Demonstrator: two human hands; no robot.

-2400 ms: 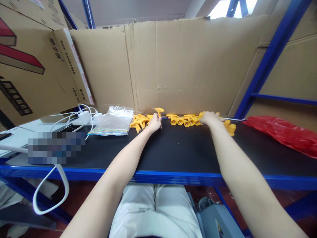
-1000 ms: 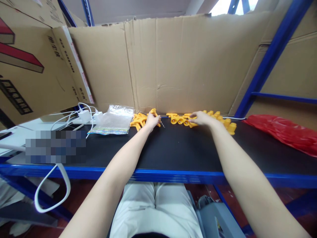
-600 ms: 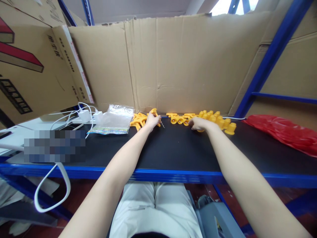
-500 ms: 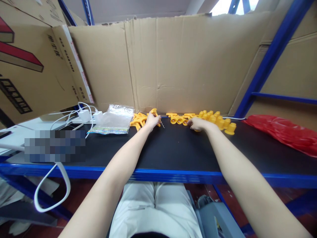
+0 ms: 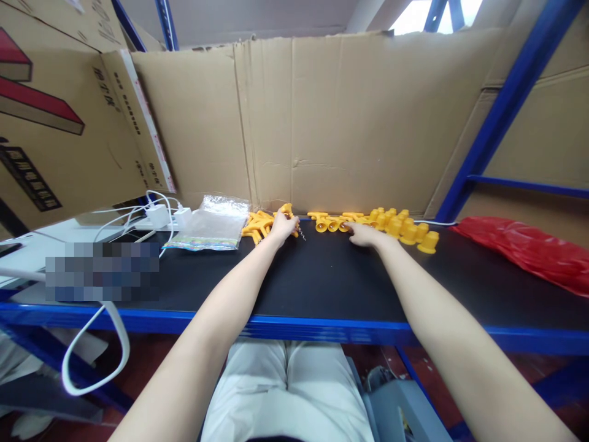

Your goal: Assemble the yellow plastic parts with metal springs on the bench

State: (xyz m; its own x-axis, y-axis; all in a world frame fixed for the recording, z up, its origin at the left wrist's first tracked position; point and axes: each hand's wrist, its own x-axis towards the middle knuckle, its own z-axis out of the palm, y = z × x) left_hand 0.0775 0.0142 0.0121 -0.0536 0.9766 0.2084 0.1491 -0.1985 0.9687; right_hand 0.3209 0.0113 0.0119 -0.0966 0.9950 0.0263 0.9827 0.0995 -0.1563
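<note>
**Plainly, left hand (image 5: 284, 228) pinching, right hand (image 5: 362, 234) at the row of cups (image 5: 332, 226)**

From my end of the feed, I see the left hand with its fingers drawn in around a yellow handle (image 5: 286, 209), whose top sticks up above them, near the foot of the cardboard panel (image 5: 350, 123). A thin metal spiral (image 5: 302, 234) shows just to the right of those fingers; I can't tell whether it belongs to the same piece. Directly left of the hand lies a jumbled pile of yellow handles (image 5: 256, 227), and next to that a clear plastic bag (image 5: 212, 224) on the black bench top (image 5: 331, 276).

The right hand is farther along, back of it toward me, index finger reaching to the third cup from the left. Its fingers look narrowly spaced, yet I can't tell whether they close on anything, since the hand covers what is beneath. The row's cups lie on their sides, mouths facing my camera, with yellow crossbars (image 5: 317, 215) behind them.

Right of that hand I have a cluster of upright cups (image 5: 408, 233), narrow ends up, the nearest one slightly apart. Well beyond, a red plastic bag (image 5: 524, 252) lies near the blue post (image 5: 501, 120). At far left I get white plugs (image 5: 157, 215) and a blurred patch (image 5: 103, 270) I can't make out.
</note>
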